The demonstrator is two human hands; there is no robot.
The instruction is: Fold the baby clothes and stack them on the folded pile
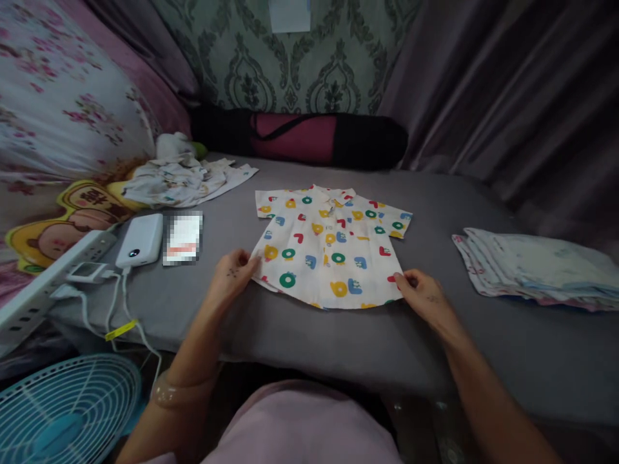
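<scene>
A small white short-sleeved shirt (pixel 324 251) with red, yellow, green and blue prints lies spread on the grey surface, its collar away from me. My left hand (pixel 235 274) pinches the hem at the shirt's lower left corner. At the lower right corner, my right hand (pixel 423 293) grips the hem between thumb and fingers. The fabric between both hands lies mostly flat.
Folded cloths (pixel 536 267) are stacked at the right. On the left are a crumpled printed garment (pixel 184 180), a white power bank (pixel 140 240), a power strip (pixel 53 290) with cables and a blue fan (pixel 68 412). A black and maroon bag (pixel 300 138) lies behind.
</scene>
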